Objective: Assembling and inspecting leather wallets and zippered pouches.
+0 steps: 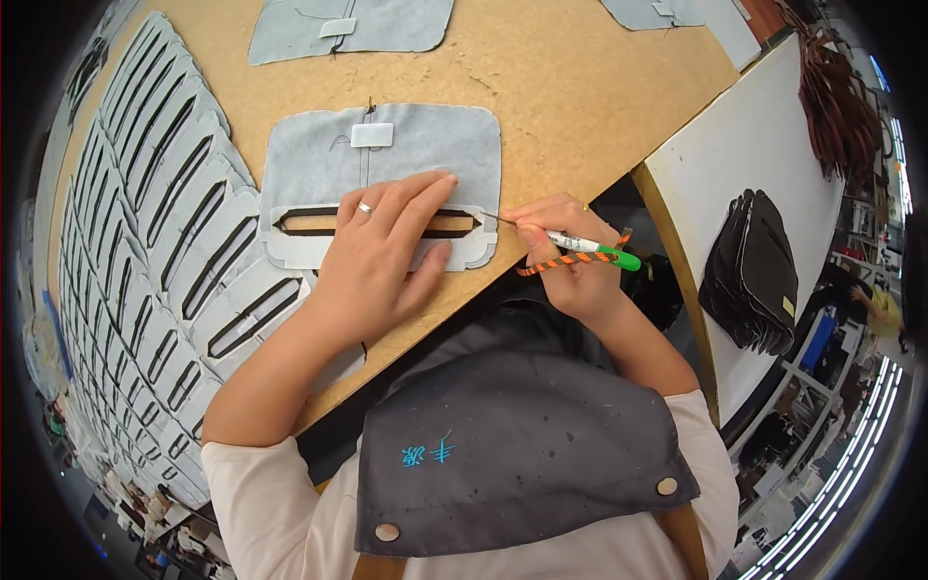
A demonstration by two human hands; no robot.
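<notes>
A light-grey, soft-looking panel (309, 159) with rounded corners lies on the brown table near its front edge. Along its near side runs a white backing piece (295, 253) with a long dark-edged slot. My left hand (377, 242), a ring on one finger, rests across the slot with its fingers stretched out, hiding the middle. At the panel's right edge, my right hand (580, 275) is closed around a slim pen-like tool (572, 242) with a white body, a green end and a thin tip. The tip touches or nearly touches the backing's right end. An orange-and-black cord (570, 259) crosses that hand.
Overlapping rows of white slotted pieces (179, 203) cover the table's left side. More grey panels (396, 29) lie at the far side. On the right, a white surface (691, 164) carries a stack of dark pieces (749, 271). Dark brown strips (836, 121) hang behind it.
</notes>
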